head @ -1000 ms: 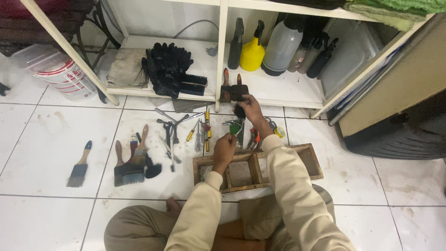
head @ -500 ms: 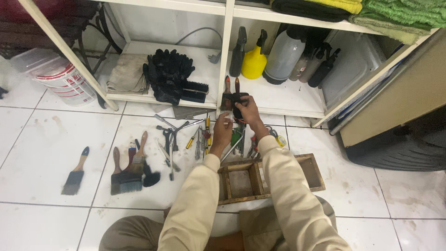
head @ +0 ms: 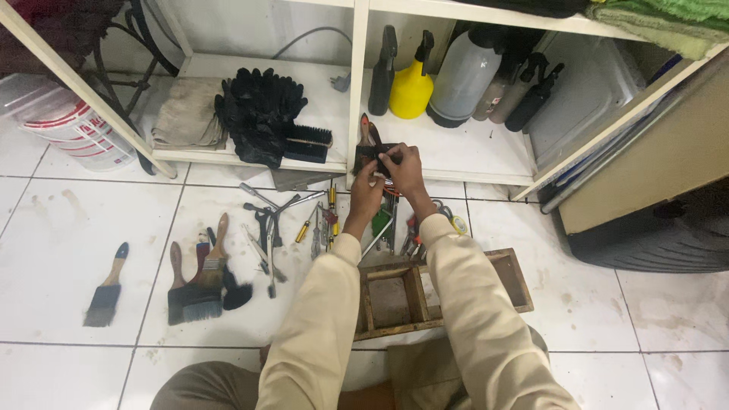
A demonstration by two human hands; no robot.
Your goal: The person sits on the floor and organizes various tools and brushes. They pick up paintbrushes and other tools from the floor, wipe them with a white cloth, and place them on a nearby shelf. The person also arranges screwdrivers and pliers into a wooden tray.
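My left hand [head: 366,190] and my right hand [head: 403,167] meet at the front edge of the low white shelf [head: 471,163]. Together they grip the dark bristle end of a paintbrush [head: 367,137] whose reddish-brown handle points away onto the shelf; a second similar handle shows beside it. Below my wrists lie several hand tools [head: 304,220] on the tiled floor: wrenches, screwdrivers and a green key set [head: 382,219]. A divided wooden tray [head: 440,292] sits between my forearms and my knees.
Floor paintbrushes [head: 199,285] lie left, one [head: 106,285] apart. On the shelf are black gloves [head: 258,114], a black scrub brush [head: 307,143], folded cloth [head: 190,114], a yellow spray bottle [head: 411,87] and a grey sprayer [head: 463,72]. A plastic tub [head: 72,129] stands far left.
Both hands have moved from above the floor tools up to the shelf edge. The left hand has joined the right on the brush's bristles.
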